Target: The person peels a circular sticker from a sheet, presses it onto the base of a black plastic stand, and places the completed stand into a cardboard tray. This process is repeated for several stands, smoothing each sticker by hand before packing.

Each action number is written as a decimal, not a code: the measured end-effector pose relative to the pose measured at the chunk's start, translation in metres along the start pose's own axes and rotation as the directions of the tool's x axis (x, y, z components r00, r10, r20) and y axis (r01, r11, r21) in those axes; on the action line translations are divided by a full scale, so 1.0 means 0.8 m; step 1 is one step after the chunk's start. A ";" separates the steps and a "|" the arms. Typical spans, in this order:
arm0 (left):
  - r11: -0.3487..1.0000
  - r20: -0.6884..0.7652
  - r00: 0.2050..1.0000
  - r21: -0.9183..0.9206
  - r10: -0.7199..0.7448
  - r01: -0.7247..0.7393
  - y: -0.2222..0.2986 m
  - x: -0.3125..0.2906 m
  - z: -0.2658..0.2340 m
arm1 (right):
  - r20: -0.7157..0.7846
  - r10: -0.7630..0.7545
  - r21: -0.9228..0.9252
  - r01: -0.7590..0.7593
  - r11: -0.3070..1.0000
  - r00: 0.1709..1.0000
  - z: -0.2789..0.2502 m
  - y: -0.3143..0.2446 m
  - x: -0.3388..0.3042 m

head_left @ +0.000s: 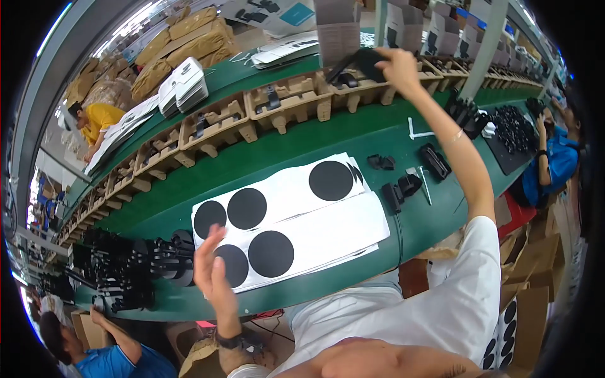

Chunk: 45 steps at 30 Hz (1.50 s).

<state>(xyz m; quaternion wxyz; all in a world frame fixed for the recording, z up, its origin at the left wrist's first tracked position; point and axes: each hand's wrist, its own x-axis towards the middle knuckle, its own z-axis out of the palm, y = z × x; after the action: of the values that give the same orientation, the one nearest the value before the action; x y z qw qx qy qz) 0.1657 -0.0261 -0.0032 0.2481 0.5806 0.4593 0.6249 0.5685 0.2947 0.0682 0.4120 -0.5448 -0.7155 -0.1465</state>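
"Where the bench edge runs closest to the person, what is the state of the left hand (214,274)?"

"Open. Fingers extended, thumb set apart, no part visible in its grip. Position: over the left end of the white sheets (340,228). Contact with them I cannot confirm from where I stand."

"Items around it?"

"Black discs (271,254) on the sheets, one directly beside the fingers. A heap of black parts (120,271) is to the hand's left. Past the sheets' right end, loose black fittings (409,184) lie on the green bench (283,143)."

"And the right hand (400,68)?"

"Arm extended across the bench. Fingers bent, closed on the right edge of a black piece (370,65). The piece is located left of the fingertips, above a brown moulded tray (364,91). Whether it touches the tray, I cannot tell."

"Beyond that?"

"Adjacent trays (292,106) form a row. Behind the black piece stands an upright carton (338,31); farther back, left, brown wrapped bundles (195,41) are stacked."
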 end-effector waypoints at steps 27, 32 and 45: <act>-0.397 0.438 0.879 0.784 -0.189 -0.477 -0.013 -0.052 -0.109 | 0.410 0.145 -0.542 0.112 0.833 0.900 0.053 0.283 -0.042; -0.598 0.557 0.773 0.520 -0.304 -0.610 -0.031 -0.009 -0.107 | 0.388 -0.165 -0.322 0.301 0.897 0.907 0.030 0.056 -0.033; -0.591 0.512 0.771 0.508 -0.378 -0.627 -0.058 0.018 -0.120 | 0.494 -0.711 0.748 0.171 0.641 0.500 0.010 -0.350 -0.229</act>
<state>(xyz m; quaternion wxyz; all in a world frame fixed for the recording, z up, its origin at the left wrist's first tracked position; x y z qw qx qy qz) 0.0607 -0.0204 -0.0271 -0.4002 0.6809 0.5317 -0.3057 0.3257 0.0775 -0.0068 0.1679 -0.1697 -0.9440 0.2279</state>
